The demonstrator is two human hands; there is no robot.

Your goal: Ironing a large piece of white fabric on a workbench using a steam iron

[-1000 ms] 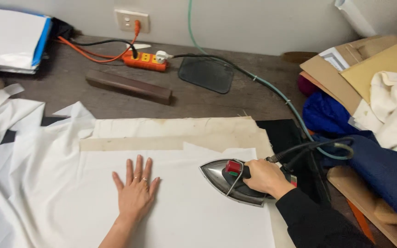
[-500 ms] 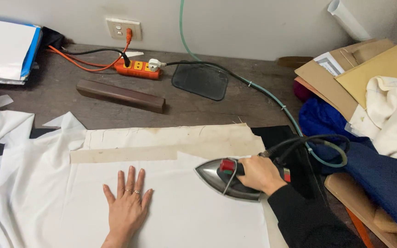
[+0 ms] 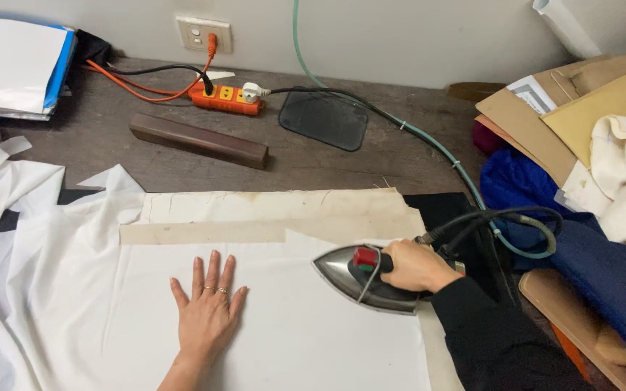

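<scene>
Two hands | left hand [image 3: 208, 313] flat on white cloth [image 3: 96, 289] | right hand [image 3: 416, 265] grips iron [image 3: 360, 279]

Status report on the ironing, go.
Left hand flat on white cloth. Right hand grips iron, iron on cloth. Cord loops behind iron; nothing ahead of its tip.

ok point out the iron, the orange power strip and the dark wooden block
iron [image 3: 342, 271], head view, on the bare metal nose ahead of the right hand [image 3: 418, 265]
orange power strip [image 3: 226, 99], head view, middle of its top face
dark wooden block [image 3: 197, 140], head view, middle of its long top face
</scene>
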